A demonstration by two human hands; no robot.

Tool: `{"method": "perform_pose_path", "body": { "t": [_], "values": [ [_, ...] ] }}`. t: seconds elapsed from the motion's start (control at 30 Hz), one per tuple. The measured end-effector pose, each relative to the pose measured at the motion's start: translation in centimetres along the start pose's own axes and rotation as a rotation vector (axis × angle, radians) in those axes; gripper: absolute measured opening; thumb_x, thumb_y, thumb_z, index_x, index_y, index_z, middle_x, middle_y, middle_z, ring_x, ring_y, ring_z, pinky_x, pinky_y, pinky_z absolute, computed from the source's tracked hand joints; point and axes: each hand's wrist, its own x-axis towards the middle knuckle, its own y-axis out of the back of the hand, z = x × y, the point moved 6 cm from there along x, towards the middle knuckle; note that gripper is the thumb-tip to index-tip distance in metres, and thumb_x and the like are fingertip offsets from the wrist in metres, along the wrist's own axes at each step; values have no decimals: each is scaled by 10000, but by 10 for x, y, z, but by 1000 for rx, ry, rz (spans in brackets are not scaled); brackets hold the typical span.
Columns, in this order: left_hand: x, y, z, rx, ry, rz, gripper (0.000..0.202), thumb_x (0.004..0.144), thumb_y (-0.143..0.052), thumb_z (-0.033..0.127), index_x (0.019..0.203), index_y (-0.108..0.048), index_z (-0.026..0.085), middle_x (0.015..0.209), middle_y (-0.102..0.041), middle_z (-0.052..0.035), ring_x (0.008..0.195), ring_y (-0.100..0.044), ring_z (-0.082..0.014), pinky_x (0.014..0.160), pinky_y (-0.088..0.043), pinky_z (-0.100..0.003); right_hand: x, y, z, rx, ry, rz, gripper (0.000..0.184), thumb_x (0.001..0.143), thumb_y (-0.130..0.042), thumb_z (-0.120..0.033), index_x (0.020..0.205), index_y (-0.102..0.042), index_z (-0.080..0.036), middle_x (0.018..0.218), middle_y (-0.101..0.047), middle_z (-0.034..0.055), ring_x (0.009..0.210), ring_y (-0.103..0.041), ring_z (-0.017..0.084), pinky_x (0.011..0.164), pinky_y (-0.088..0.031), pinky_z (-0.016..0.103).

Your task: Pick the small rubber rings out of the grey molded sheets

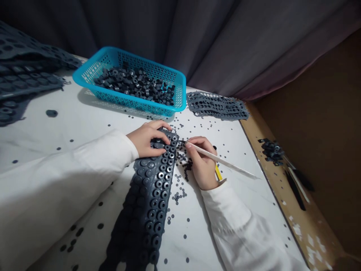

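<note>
A dark grey moulded rubber sheet [162,188] with rows of round, ring-shaped parts runs from the table's middle toward me. Over its far end lies my left hand [149,139], fingers spread and bent, thumb and fingertips pressing on the rubber. My right hand [203,162] is closed around a thin, white-handled pointed tool [222,161]. The tool's dark tip meets the sheet's right edge near the far corner. What the tip is doing there is too small to make out. Small black discs [180,194] lie scattered beside the sheet, several of them under my right hand.
Behind my hands stands a blue plastic basket [132,98] of small black ring parts. Perforated rubber sheets [217,105] lie right of it, more rubber sheets [25,81] at far left. A yellow piece [218,172] shows by my right wrist. Dark scraps [272,151] lie on the brown ledge.
</note>
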Motion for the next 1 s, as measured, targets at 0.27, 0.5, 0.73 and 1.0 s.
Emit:
{"method": "perform_pose_path", "body": {
  "t": [0.27, 0.5, 0.73, 1.0],
  "values": [
    [0, -1, -2, 46, -6, 10, 122, 771, -645, 280, 833, -707, 197, 1214, -572, -70, 1140, -501, -251, 996, -352, -429, -2, -16, -15, -102, 203, -294, 32, 811, -620, -203, 780, -615, -209, 840, -645, 41, 844, -608, 181, 787, -477, 352],
    [-1, -1, -3, 28, -30, 30, 111, 791, -635, 264, 841, -710, 199, 1198, -590, -77, 1125, -511, -246, 981, -353, -427, -3, -20, -16, -113, 197, -370, 20, 823, -612, -197, 818, -625, -210, 960, -681, 73, 924, -633, 195, 841, -486, 386],
    [0, 0, -3, 25, 1, 11, 101, 792, -639, 279, 817, -697, 200, 1178, -601, -59, 1118, -513, -235, 978, -357, -418, -5, -20, -11, -100, 148, -388, 15, 835, -606, -216, 843, -613, -206, 1014, -684, 86, 960, -640, 198, 839, -498, 376],
    [1, 0, -2, 15, -14, 4, 107, 799, -629, 282, 803, -697, 200, 1144, -618, -61, 1094, -525, -232, 959, -367, -418, -6, -21, -10, -100, 129, -387, 29, 851, -590, -235, 858, -591, -207, 1013, -694, 86, 956, -646, 195, 835, -501, 379]
  ]
}}
